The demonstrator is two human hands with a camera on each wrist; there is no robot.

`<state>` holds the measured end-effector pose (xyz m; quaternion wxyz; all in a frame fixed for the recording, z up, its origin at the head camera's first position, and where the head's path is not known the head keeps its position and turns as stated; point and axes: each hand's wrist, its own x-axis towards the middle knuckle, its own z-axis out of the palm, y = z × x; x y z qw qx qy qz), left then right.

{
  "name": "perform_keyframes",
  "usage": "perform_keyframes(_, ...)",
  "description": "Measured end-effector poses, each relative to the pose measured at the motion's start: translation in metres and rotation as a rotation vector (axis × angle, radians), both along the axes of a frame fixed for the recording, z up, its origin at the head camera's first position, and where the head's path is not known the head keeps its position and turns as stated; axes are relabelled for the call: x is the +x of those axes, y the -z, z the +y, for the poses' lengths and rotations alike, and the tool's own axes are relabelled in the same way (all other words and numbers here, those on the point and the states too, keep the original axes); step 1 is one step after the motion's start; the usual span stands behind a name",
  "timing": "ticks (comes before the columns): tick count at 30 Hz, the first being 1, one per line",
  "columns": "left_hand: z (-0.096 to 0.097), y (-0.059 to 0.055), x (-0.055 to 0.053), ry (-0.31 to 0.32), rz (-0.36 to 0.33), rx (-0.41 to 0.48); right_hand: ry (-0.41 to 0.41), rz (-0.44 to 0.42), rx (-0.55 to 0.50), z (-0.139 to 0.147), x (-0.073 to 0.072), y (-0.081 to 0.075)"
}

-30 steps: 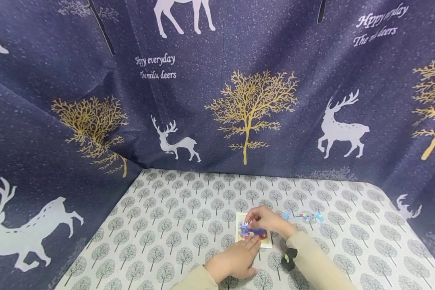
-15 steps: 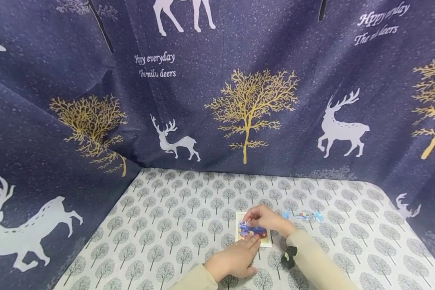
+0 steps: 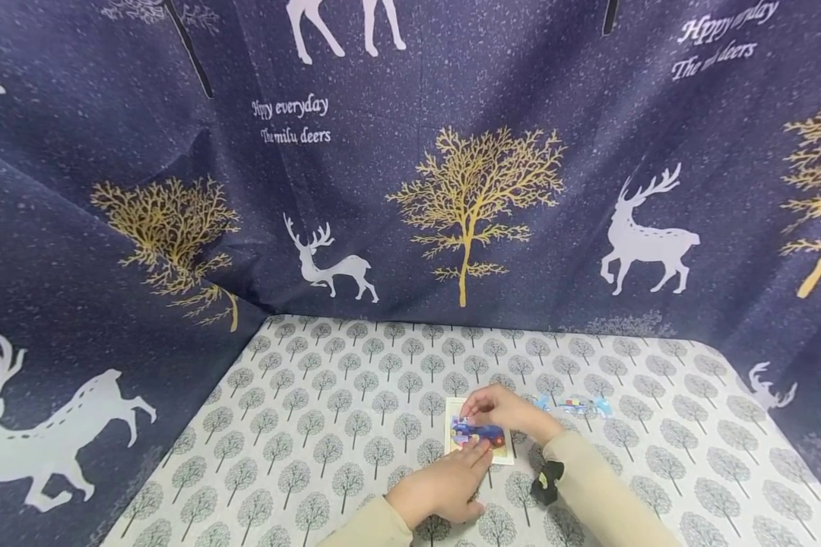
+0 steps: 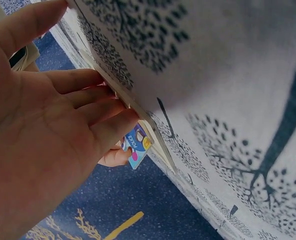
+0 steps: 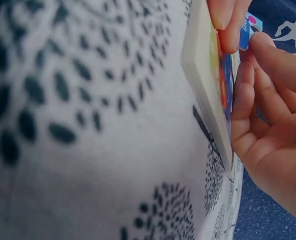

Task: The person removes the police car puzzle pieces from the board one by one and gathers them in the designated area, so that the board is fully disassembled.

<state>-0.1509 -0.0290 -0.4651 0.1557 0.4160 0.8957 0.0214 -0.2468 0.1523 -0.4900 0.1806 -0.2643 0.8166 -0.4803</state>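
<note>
A small wooden jigsaw puzzle board point(image 3: 454, 403) with a pale frame and a blue vehicle picture lies on the table. My right hand point(image 3: 505, 412) is over its far side and pinches a blue puzzle piece point(image 4: 136, 144) between thumb and fingertips. In the left wrist view the piece shows the word POLICE and stands tilted up from the board. My left hand point(image 3: 445, 488) rests its straight fingers on the board's near side. In the right wrist view the other fingers of my right hand lie against the picture. Part of the picture is hidden under both hands.
Several loose light-blue puzzle pieces point(image 3: 584, 408) lie to the right of the board, partly behind the right forearm. A tree-patterned cloth point(image 3: 301, 456) covers the table. A dark blue curtain point(image 3: 410, 99) with deer and trees hangs behind it. A black band point(image 3: 547, 482) sits at the right sleeve.
My right hand's fingertips shift slightly at the piece over the far side of the board. My left hand and the board stay in place. The head view tilts down slightly.
</note>
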Motion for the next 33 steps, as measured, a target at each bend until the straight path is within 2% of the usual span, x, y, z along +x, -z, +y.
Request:
perform_keyframes(10, 0.002, 0.000, -0.001, 0.019, 0.050, -0.011, 0.058, 0.040, 0.048, -0.002, -0.005, -0.003)
perform_keyframes(18, 0.002, 0.002, 0.000, 0.011, 0.050, -0.004, 0.148, -0.020, -0.062, 0.023, -0.003, -0.008)
perform_keyframes(24, 0.001, 0.004, 0.001, 0.003, 0.045, 0.001, 0.231, -0.100, -0.151, 0.050, 0.005, -0.017)
perform_keyframes(28, 0.001, 0.007, 0.001, 0.007, 0.060, 0.004, 0.272, -0.100, -0.167, 0.069, 0.015, -0.019)
perform_keyframes(33, 0.001, 0.003, 0.004, 0.002, 0.067, 0.006, 0.316, -0.095, -0.166, 0.090, 0.027, -0.018)
